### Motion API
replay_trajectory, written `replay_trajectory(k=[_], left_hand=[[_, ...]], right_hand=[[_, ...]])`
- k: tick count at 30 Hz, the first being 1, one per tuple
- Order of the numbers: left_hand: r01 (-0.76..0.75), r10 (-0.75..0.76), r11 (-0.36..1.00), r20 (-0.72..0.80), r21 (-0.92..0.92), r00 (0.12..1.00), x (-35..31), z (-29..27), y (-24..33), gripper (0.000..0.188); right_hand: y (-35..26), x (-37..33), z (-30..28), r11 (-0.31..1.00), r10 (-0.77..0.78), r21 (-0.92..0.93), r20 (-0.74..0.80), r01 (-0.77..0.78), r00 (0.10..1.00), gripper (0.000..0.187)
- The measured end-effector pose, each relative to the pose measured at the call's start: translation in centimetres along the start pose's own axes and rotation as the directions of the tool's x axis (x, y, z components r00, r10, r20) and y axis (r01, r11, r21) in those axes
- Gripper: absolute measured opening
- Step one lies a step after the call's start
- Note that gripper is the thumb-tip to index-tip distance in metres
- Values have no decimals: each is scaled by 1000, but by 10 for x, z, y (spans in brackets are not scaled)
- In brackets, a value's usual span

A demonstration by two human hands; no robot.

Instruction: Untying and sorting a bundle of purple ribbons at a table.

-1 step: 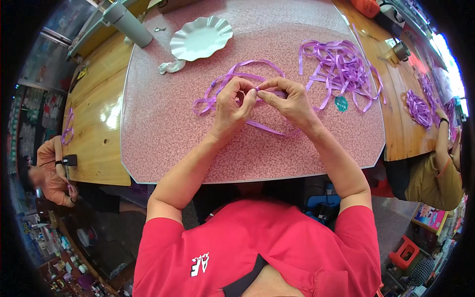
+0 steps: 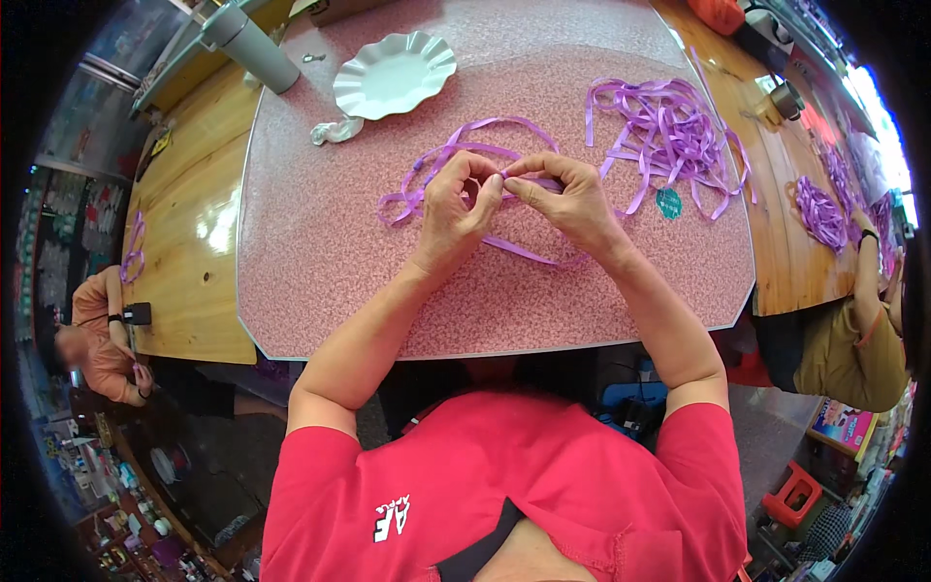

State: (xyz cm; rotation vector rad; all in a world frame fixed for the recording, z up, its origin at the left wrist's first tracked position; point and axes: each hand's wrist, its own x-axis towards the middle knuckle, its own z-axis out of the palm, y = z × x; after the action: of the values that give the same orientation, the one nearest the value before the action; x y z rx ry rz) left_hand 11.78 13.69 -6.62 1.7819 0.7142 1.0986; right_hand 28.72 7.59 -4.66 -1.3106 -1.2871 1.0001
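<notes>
Pink speckled tabletop (image 2: 320, 242) with a pale metal edge, set against a glossy yellow wooden table (image 2: 199, 242) on the left and another stretch of wood on the right. Cluttered shop shelves around the dark rim of the view.

Left hand (image 2: 456, 209) and right hand (image 2: 572, 199) raised together over the middle of the pink top, fingertips meeting. Both thumbs and forefingers pinched shut on a thin purple satin ribbon (image 2: 485, 131), the pinch points almost touching each other. Loops of that same ribbon spread on the tabletop behind and left of the hands, one strand trailing under the right wrist toward the near edge.

Farther right, well apart from the hands, a loose heap of purple ribbon lengths (image 2: 669, 131), with a small teal tag (image 2: 668, 202) lying at its near side. Beyond the left hand, a white scalloped plastic plate (image 2: 393, 73), and just beside it a crumpled scrap of clear wrapping (image 2: 335, 129). Grey cylindrical flask (image 2: 252, 44) lying tilted at the far left corner.

At the right edge, another person in an olive top (image 2: 853, 339), a hand near a second purple ribbon bundle (image 2: 819, 213). At the left edge, a person in an orange top (image 2: 92, 339).
</notes>
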Motion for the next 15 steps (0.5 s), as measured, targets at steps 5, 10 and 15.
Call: replay_trajectory(k=[5,10,15], left_hand=[[28,-28,1000,5,-12,1000,0,-1,-2,7],[62,-62,998,28,11,998,-1,-2,-1,9],[111,-113,993,100,31,989,-2,-4,1,10]], right_hand=[[6,2,1,968,-236,-96,-51,230,970,16],[0,0,-1,947,-239,-229,-29,227,971,12],[-4,-2,0,960,-164,-238,-43,150,985,14]])
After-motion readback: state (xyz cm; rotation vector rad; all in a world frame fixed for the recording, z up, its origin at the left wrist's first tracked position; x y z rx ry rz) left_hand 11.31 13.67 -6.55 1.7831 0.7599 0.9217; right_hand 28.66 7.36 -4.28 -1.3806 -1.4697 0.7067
